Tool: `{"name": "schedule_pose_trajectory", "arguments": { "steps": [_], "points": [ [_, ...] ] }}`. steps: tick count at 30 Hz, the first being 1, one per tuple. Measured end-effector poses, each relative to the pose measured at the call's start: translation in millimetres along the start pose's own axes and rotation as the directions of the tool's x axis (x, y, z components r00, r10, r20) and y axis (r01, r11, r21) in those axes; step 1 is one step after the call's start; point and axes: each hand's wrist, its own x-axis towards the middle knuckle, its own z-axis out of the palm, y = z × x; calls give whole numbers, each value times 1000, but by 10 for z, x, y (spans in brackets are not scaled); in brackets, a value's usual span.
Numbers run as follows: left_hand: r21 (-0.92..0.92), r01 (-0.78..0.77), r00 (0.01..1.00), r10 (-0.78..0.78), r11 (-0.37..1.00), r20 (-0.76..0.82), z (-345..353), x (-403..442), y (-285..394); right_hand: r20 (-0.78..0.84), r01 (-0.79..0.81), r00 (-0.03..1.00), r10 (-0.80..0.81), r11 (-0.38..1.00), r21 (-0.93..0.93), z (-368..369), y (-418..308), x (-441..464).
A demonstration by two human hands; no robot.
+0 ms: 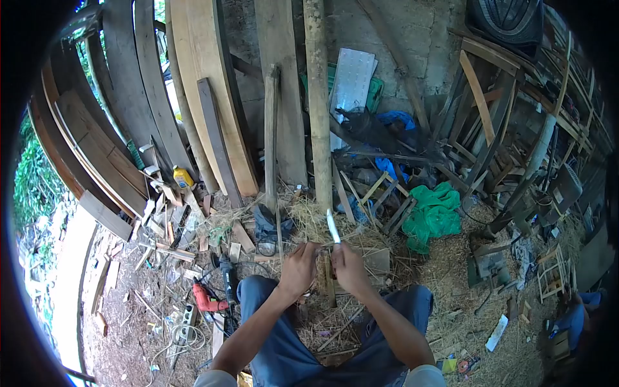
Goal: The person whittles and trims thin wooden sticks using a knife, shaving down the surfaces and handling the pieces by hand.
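My right hand (pixel 349 266) is closed on the handle of a knife. The knife's pale blade (pixel 333 226) points up and slightly left, away from me. Close by on the left, my left hand (pixel 298 269) has its fingers closed, holding something small and thin that I cannot make out, near the base of the blade. Both hands are above the gap between my knees. Beneath them a narrow upright piece of wood (pixel 330 284) shows among straw and shavings.
Long boards (pixel 206 84) and a pole (pixel 317 109) lean on the wall ahead. A red drill (pixel 207 300) and a power strip (pixel 187 322) lie at left. Green netting (pixel 433 213) lies right of centre. At the far right, part of another person (pixel 574 319) shows.
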Motion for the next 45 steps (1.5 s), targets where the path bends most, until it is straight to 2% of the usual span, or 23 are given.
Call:
{"name": "schedule_pose_trajectory", "arguments": {
  "steps": [1, 2, 5, 6, 9, 10, 11, 13, 14, 15, 17, 18, 20, 24, 26, 29, 33, 35, 38, 39, 41, 42, 45],
  "points": [
    [-9, 6, 1000, -6, 1000, 10, 3, -9, -19, -3, -121, 993, 121, 990, 72, -4, -39, 8],
    [-18, 15, 1000, -15, 1000, 19, 6, -12, -28, -5, -120, 993, 121, 990, 75, 23, -43, 0],
    [-23, 31, 999, -31, 999, 8, 55, 9, 28, -10, 64, 998, -64, 998, -4, 88, -32, -64],
    [-24, 31, 1000, -31, 999, 4, 82, 14, 20, -10, 68, 998, -68, 998, -6, 67, -28, -45],
    [-93, 78, 997, -76, 993, 23, 112, 12, -26, -50, -83, 995, 85, 996, 27, -17, -43, 34],
    [-94, 75, 997, -73, 993, 17, 92, 22, -10, -67, -213, 971, 230, 956, 201, -130, -143, 82],
    [-98, 76, 997, -76, 992, 8, 87, 19, 5, -60, -213, 972, 228, 957, 196, -85, -146, 45],
    [-129, 104, 994, -105, 986, 0, 112, 31, 12, -19, 20, 1000, -22, 995, -95, 44, -147, -53],
    [-154, 124, 992, -124, 980, 6, 113, 39, 10, -24, 5, 1000, -8, 989, -150, 75, -142, -61],
    [-151, 120, 993, -119, 981, 12, 101, 47, 11, -30, 1, 1000, -5, 990, -144, 38, -112, -26],
    [-223, 112, 993, -116, 968, -7, 82, 56, 25, -82, -106, 989, 120, 983, 151, -80, -30, 70],
    [-223, 117, 993, -122, 968, -8, 81, 49, 29, -77, -108, 990, 120, 983, 150, -12, -7, 46],
    [-211, 199, 979, -203, 957, 0, 105, 60, 57, -38, -41, 998, 41, 999, -4, 108, 36, -14],
    [-192, 127, 991, -134, 973, -26, 31, 112, 61, -56, -16, 998, 13, 998, -58, 13, 51, 28],
    [-227, 165, 986, -169, 960, -1, -11, 136, 113, -155, -94, 977, 148, 946, 311, -51, 105, 102],
    [-214, 171, 984, -177, 962, -6, 47, 107, 51, -130, -109, 977, 169, 920, 378, -83, -38, 59],
    [-206, 147, 988, -153, 967, -13, 51, 82, 57, -127, -123, 975, 180, 924, 362, -33, 7, 61],
    [-224, 155, 986, -166, 962, -32, 71, 88, 56, -150, -93, 981, 125, 974, 205, -79, -48, 62],
    [-180, 65, 994, -79, 981, -72, 77, 136, 87, -175, -76, 977, 119, 969, 235, -146, -167, 91],
    [-197, 75, 995, -85, 978, -42, 87, 125, 115, -180, -109, 972, 152, 967, 232, -165, -87, 108],
    [-288, 196, 980, -183, 937, 71, 138, 165, 129, -139, 5, 990, 20, 984, 179, -203, 178, 198],
    [-314, 260, 964, -228, 913, 133, 221, 165, 89, -143, -21, 989, 46, 985, 169, -249, 275, 196],
    [-369, 205, 978, -171, 907, 122, 501, 132, -32, -120, -112, 985, 127, 985, 130, -365, 508, 282]
  ]
}}
